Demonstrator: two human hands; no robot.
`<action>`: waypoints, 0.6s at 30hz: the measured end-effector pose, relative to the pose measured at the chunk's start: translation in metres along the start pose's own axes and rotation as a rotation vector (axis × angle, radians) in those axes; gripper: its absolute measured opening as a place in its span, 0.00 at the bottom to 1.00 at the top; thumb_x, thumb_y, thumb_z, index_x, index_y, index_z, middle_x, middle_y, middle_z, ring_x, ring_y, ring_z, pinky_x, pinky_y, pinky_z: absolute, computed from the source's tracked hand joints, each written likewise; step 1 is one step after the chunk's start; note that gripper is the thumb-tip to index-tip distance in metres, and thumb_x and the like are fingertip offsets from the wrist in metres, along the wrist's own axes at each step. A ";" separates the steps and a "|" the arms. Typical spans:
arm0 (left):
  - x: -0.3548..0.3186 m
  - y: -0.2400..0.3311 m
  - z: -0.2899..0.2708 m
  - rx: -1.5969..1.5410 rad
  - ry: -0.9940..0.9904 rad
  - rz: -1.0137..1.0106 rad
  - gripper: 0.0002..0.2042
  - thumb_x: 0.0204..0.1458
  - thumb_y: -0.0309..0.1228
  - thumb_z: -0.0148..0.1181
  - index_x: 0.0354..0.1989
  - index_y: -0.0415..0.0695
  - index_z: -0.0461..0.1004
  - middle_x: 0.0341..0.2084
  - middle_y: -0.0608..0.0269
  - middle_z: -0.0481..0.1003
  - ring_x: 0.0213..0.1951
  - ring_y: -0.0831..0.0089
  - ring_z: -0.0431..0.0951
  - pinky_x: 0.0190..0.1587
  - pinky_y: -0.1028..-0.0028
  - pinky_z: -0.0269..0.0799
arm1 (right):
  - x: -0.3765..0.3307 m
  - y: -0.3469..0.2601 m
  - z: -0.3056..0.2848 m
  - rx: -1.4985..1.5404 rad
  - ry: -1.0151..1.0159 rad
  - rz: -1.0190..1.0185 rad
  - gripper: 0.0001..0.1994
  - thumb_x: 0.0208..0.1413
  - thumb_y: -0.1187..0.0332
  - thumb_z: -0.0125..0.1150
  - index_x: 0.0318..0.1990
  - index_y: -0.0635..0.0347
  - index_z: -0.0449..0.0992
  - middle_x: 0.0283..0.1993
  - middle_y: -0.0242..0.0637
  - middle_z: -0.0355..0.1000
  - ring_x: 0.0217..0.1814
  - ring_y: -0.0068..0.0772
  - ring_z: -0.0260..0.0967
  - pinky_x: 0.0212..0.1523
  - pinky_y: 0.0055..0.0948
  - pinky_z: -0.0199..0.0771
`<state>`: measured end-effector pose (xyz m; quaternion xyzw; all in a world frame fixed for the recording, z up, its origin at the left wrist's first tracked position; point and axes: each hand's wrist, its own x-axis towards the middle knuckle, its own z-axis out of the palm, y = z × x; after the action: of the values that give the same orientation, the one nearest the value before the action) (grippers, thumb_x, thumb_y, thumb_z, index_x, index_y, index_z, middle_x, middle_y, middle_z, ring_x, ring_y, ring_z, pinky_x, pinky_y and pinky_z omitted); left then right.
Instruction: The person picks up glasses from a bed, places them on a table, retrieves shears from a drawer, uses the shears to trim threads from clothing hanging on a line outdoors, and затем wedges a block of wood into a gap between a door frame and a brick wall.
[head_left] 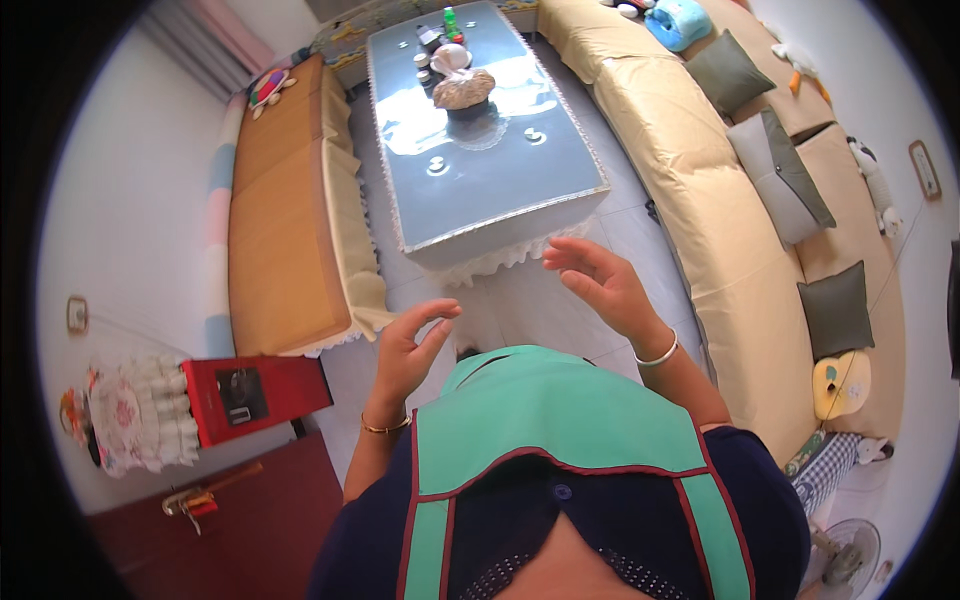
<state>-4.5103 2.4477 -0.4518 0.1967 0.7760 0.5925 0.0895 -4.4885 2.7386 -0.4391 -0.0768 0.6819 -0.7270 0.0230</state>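
At 8 o'clock from the middle of the head view, a lace cloth [140, 420] lies against a red cabinet [295, 395] with a black panel. A maroon door [270, 520] shows at 7, its handle [185, 500] gold. At 10, a brown sofa [280, 220] runs along the wall, with a toy turtle [268, 92] at its far end.

Close to the middle, at 8, the person's left hand [405, 352] hangs in the air, a gold bangle [385, 428] on its wrist. Its fingers lie together, gently bent inward, with the thumb apart from them.

The table [520, 190] stands at 12, beyond both hands. A brown bundle [463, 90], jars [423, 72] and a green bottle [450, 18] are gathered toward its far end. The person's green apron [560, 410] spreads at 5.

At 3, the right hand [603, 288] is raised near the table's closest corner, a pale bangle [657, 348] on its wrist; its fingers are close together and slightly curved, the thumb a little off them.

A tan sofa [690, 220] fills 1 to 4, bearing grey cushions [838, 310] and a yellow cushion [840, 385]. A fan [850, 555] stands at 4
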 end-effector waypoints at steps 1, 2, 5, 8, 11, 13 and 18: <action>0.018 -0.005 -0.001 -0.008 -0.023 0.000 0.11 0.52 0.21 0.55 0.45 0.37 0.74 0.38 0.60 0.78 0.43 0.74 0.76 0.47 0.76 0.69 | 0.001 0.001 -0.004 -0.003 0.023 0.007 0.20 0.57 0.75 0.54 0.58 0.64 0.65 0.52 0.39 0.70 0.54 0.29 0.68 0.56 0.28 0.66; 0.037 -0.010 -0.002 -0.018 -0.067 0.017 0.12 0.52 0.21 0.56 0.45 0.37 0.74 0.38 0.60 0.78 0.43 0.74 0.76 0.47 0.76 0.70 | 0.004 0.002 -0.006 0.003 0.076 0.030 0.20 0.56 0.75 0.55 0.58 0.64 0.66 0.52 0.38 0.70 0.54 0.28 0.68 0.55 0.28 0.67; 0.106 -0.012 0.005 -0.043 -0.239 0.090 0.13 0.51 0.20 0.56 0.46 0.38 0.74 0.38 0.61 0.78 0.43 0.74 0.76 0.46 0.76 0.70 | 0.002 -0.003 -0.015 -0.010 0.250 0.054 0.20 0.56 0.76 0.56 0.57 0.65 0.66 0.52 0.38 0.70 0.54 0.28 0.68 0.55 0.27 0.68; 0.169 -0.006 0.017 -0.079 -0.479 0.163 0.13 0.51 0.21 0.57 0.47 0.39 0.73 0.39 0.61 0.77 0.43 0.75 0.76 0.47 0.76 0.69 | 0.000 -0.002 -0.020 -0.031 0.486 0.035 0.20 0.56 0.77 0.55 0.57 0.66 0.65 0.53 0.38 0.69 0.54 0.28 0.68 0.55 0.28 0.67; 0.225 -0.005 0.035 -0.088 -0.698 0.334 0.14 0.51 0.21 0.57 0.47 0.38 0.73 0.40 0.61 0.77 0.43 0.74 0.76 0.49 0.75 0.69 | -0.015 -0.005 -0.011 -0.048 0.706 0.029 0.20 0.56 0.77 0.55 0.57 0.67 0.65 0.54 0.38 0.68 0.54 0.29 0.67 0.55 0.28 0.67; 0.251 -0.011 0.049 -0.170 -0.749 0.291 0.14 0.50 0.23 0.58 0.47 0.41 0.74 0.39 0.61 0.77 0.43 0.73 0.76 0.48 0.74 0.70 | -0.023 -0.009 0.002 -0.033 0.827 0.041 0.20 0.56 0.77 0.54 0.58 0.67 0.64 0.54 0.38 0.68 0.54 0.29 0.67 0.55 0.28 0.67; 0.273 -0.015 0.110 -0.234 -1.061 0.262 0.14 0.51 0.22 0.57 0.47 0.39 0.73 0.40 0.60 0.76 0.45 0.72 0.76 0.50 0.72 0.70 | -0.053 -0.010 0.052 -0.018 1.131 0.123 0.19 0.57 0.76 0.54 0.56 0.67 0.66 0.53 0.38 0.68 0.54 0.29 0.68 0.54 0.28 0.68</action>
<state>-4.7199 2.6538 -0.4709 0.5514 0.5229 0.5006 0.4146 -4.4285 2.6952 -0.4308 0.3644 0.5974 -0.6465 -0.3040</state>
